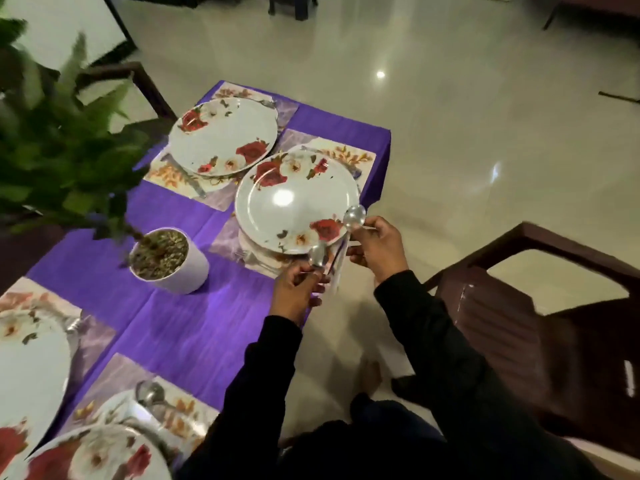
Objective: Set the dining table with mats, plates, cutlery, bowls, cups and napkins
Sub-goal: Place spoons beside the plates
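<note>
**Steel spoons held over the edge of a purple-clothed table**

Steel catches the light at two points between the hands. The right hand [377,245] has its fingers curled round the handle of a spoon [354,215], whose bowl points up and sits just over the near rim of a flowered plate [296,199]. The left hand [298,289] pinches a second spoon [318,255] between thumb and curled fingers; more cutlery handles run down from this grip, too blurred to count or tell apart. Both hands hover near the table's right edge, close together but not touching, and both wrists end in black sleeves [433,327].

The flowered plate lies on a place mat [349,157] printed with leaves and pale purple panels. Beyond it a second plate [225,136] rests on its own mat [180,178], with a knife-like piece lying beside it on the left. A purple tablecloth [173,327] covers the table. Left of the near plate stands a white pot [173,263] holding a green plant [59,150] that leans across the upper left. Two further flowered plates appear at the lower left, each on a mat; a spoon [150,393] lies beside the nearest one. A dark brown plastic chair [554,306] stands to the right on a glossy pale floor [450,116].
</note>
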